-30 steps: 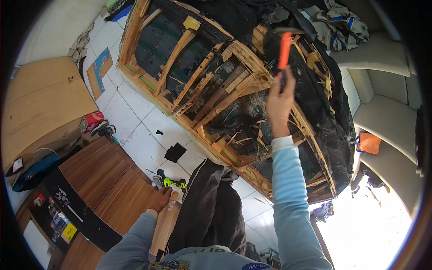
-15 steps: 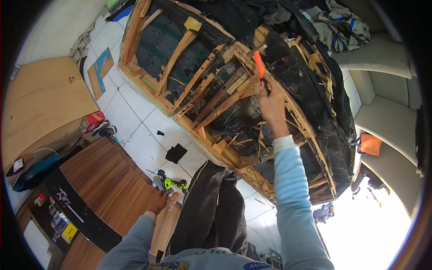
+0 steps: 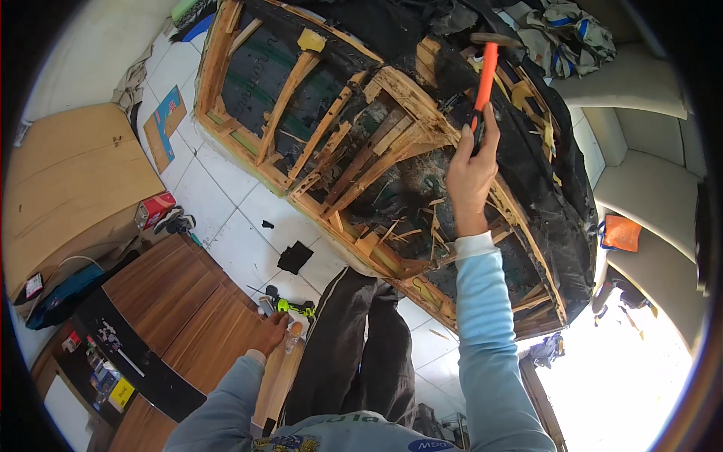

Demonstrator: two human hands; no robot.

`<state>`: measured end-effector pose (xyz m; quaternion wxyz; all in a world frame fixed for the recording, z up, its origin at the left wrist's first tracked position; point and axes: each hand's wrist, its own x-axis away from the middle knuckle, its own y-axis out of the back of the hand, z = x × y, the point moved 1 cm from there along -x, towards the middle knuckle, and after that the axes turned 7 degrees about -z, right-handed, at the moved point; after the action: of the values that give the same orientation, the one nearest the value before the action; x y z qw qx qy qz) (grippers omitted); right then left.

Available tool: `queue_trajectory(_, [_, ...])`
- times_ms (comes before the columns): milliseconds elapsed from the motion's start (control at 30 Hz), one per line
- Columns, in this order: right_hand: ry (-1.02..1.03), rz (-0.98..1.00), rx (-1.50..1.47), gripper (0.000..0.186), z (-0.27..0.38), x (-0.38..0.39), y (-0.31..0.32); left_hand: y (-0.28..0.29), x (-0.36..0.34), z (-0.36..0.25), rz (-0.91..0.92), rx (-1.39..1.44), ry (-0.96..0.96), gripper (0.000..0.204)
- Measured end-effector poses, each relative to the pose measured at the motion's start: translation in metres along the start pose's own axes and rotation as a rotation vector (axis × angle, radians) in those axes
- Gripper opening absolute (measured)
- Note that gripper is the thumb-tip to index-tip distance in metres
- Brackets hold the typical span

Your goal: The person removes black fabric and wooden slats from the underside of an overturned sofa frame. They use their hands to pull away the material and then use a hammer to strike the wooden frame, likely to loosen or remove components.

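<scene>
My right hand [image 3: 474,177] is closed round the dark grip of a hammer with an orange handle [image 3: 487,75]. The hammer's metal head [image 3: 497,39] is raised above the black fabric at the far side of a stripped sofa frame. Below it spreads the bare wooden frame [image 3: 410,90], with broken slats, splinters and black lining [image 3: 557,233]. My left hand [image 3: 267,335] leans on the edge of a brown wooden cabinet [image 3: 177,301], fingers laid forward, holding nothing I can see. A lime-green power drill [image 3: 294,307] is just beyond those fingers.
White floor tiles [image 3: 218,181] bear a black scrap [image 3: 295,258] and a flat piece of cardboard [image 3: 164,124]. Beige seating [image 3: 648,173] stands at the right, with an orange packet [image 3: 621,232]. Crumpled grey cloth [image 3: 568,38] lies at the far right.
My right hand has lifted the hammer up and to the right, away from the wooden rail it was over. My left hand has stayed nearly in place.
</scene>
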<state>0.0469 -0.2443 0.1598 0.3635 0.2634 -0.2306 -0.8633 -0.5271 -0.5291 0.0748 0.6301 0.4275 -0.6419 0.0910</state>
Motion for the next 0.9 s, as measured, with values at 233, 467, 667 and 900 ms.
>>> queue_trajectory(233, [-0.331,0.183,-0.075,0.048,-0.011,0.003,0.018,0.005,-0.004,-0.016,-0.003,0.093,0.061,0.044])
queue_trajectory(467, [-0.185,0.729,0.286,0.05,-0.035,0.038,0.027,-0.005,-0.028,-0.001,-0.047,0.153,-0.026,0.039])
queue_trajectory(667, [-0.767,0.31,-0.232,0.038,0.002,0.035,0.042,-0.003,-0.028,0.005,-0.049,0.119,-0.036,0.039])
queue_trajectory(900, [-0.711,0.187,-0.223,0.033,0.006,0.012,0.033,0.004,-0.035,0.012,-0.058,0.05,-0.031,0.042])
